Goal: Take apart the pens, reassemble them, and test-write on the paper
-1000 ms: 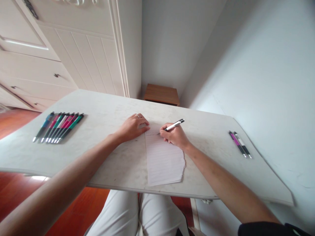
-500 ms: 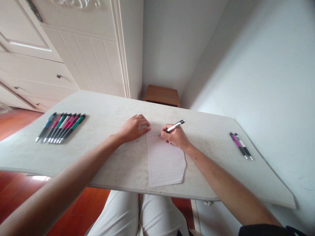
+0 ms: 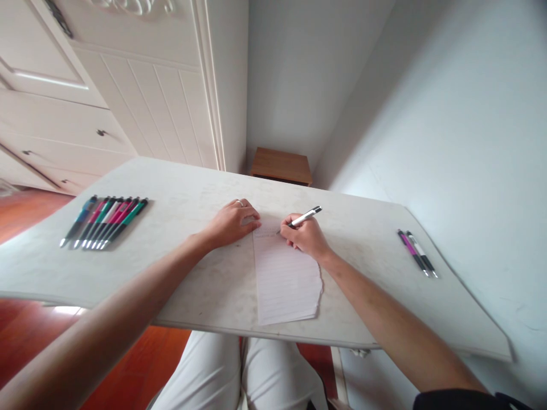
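My right hand (image 3: pixel 305 234) is closed around a white pen (image 3: pixel 304 217) with a dark grip. The pen slants up to the right, its tip at the faint writing near the top of a lined sheet of paper (image 3: pixel 287 285). The paper has a torn right edge. My left hand (image 3: pixel 235 222), with a ring on one finger, lies on the table, holding no object. Its thumb rests at the upper left edge of the paper, slightly apart from the other fingers.
A row of several coloured pens (image 3: pixel 105 222) lies on the left of the white table (image 3: pixel 196 296). A purple pen (image 3: pixel 412 252) and a white pen (image 3: pixel 422 253) lie at the right. Behind stand a white cabinet (image 3: pixel 166 108) and a small wooden stand (image 3: pixel 282 164); a wall borders the right side.
The white pen in my right hand has shifted very slightly right along the writing line. My left hand stays in place at the paper's edge.
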Available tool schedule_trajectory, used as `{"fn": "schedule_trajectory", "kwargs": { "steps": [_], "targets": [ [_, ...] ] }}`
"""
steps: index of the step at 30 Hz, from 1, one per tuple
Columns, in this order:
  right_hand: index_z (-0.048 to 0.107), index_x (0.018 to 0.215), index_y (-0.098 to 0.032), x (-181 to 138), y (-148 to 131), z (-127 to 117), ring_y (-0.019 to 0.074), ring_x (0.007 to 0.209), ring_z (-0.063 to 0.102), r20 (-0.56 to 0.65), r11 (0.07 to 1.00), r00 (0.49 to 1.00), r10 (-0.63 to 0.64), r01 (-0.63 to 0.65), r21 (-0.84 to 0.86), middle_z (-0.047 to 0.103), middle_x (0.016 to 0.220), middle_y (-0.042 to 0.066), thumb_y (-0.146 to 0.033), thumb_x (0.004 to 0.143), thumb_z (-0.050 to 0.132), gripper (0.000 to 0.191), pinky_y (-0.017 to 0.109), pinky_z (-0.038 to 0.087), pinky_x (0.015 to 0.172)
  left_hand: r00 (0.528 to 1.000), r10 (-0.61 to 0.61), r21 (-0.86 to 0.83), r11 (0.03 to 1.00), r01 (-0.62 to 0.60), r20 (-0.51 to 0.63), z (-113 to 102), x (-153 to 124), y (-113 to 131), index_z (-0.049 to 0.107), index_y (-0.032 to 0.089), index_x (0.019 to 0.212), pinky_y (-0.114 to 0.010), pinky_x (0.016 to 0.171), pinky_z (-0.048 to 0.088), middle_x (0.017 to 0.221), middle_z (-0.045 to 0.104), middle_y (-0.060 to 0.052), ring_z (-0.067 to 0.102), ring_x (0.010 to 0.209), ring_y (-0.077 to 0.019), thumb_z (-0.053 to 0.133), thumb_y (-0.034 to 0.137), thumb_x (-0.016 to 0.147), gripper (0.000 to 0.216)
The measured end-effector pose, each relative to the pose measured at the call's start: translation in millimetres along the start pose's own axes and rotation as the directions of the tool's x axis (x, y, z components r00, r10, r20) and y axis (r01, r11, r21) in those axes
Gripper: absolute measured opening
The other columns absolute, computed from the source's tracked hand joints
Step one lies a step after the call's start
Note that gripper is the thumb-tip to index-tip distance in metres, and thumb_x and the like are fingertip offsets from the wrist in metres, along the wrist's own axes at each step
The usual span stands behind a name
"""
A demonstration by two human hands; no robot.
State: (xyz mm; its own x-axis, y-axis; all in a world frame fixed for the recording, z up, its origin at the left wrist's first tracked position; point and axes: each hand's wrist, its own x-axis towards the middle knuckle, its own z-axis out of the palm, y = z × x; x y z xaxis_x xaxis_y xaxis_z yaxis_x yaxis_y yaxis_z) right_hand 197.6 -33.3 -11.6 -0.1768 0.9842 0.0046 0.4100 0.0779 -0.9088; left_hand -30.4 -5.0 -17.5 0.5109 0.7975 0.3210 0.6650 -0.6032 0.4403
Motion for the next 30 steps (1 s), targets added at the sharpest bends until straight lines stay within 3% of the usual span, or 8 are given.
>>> {"fn": "schedule_trajectory", "kwargs": {
  "steps": [11, 17, 25, 30],
  "targets": [
    [0.063, 0.069, -0.016, -0.7, -2.5, -1.1, 0.0074, 0.036, 0.049, 0.059, 0.999, 0.998, 0.0, -0.003, 0.038, 0.059, 0.048, -0.003, -0.03, 0.069, 0.064, 0.013, 0.015, 0.034, 0.032, 1.0, -0.017, 0.009, 1.0, 0.017, 0.001, -1.1, -0.2, 1.7, 0.072, 0.019, 0.097, -0.039, 0.091, 0.047, 0.1, 0.066, -0.009, 0.059, 0.096, -0.0245, 0.055, 0.04, 0.088, 0.028],
    [0.056, 0.068, -0.018, 5.4, 0.9, -4.1, 0.0072, 0.039, 0.051, -0.087, 0.976, 0.994, 0.067, -0.048, 0.211, 0.06, 0.055, -0.003, -0.035, 0.072, 0.062, 0.019, 0.015, 0.034, 0.031, 1.0, -0.01, -0.003, 1.0, 0.01, -0.001, -0.3, -0.5, 0.0, 0.072, 0.019, 0.097, -0.039, 0.09, 0.047, 0.1, 0.066, -0.01, 0.059, 0.095, -0.0246, 0.055, 0.04, 0.088, 0.029],
    [0.057, 0.074, -0.018, 5.7, 5.4, -1.9, 0.0073, 0.043, 0.052, -0.036, 0.99, 0.999, -0.017, 0.022, 0.143, 0.059, 0.059, -0.003, -0.036, 0.076, 0.061, 0.018, 0.014, 0.035, 0.033, 1.0, -0.02, -0.022, 1.0, 0.02, 0.015, -2.3, 0.0, 0.8, 0.073, 0.019, 0.097, -0.039, 0.093, 0.047, 0.1, 0.064, -0.009, 0.059, 0.098, -0.0254, 0.061, 0.045, 0.084, 0.031],
    [0.058, 0.08, -0.019, 4.7, 4.7, -2.0, 0.007, 0.043, 0.051, -0.051, 0.976, 0.999, -0.008, 0.019, 0.219, 0.059, 0.061, -0.004, -0.041, 0.077, 0.064, 0.023, 0.015, 0.034, 0.033, 1.0, -0.018, -0.06, 0.998, 0.019, 0.021, -3.2, 1.4, -0.8, 0.075, 0.021, 0.094, -0.038, 0.093, 0.047, 0.098, 0.065, -0.008, 0.06, 0.098, -0.0244, 0.065, 0.044, 0.082, 0.028]
  ]
}}
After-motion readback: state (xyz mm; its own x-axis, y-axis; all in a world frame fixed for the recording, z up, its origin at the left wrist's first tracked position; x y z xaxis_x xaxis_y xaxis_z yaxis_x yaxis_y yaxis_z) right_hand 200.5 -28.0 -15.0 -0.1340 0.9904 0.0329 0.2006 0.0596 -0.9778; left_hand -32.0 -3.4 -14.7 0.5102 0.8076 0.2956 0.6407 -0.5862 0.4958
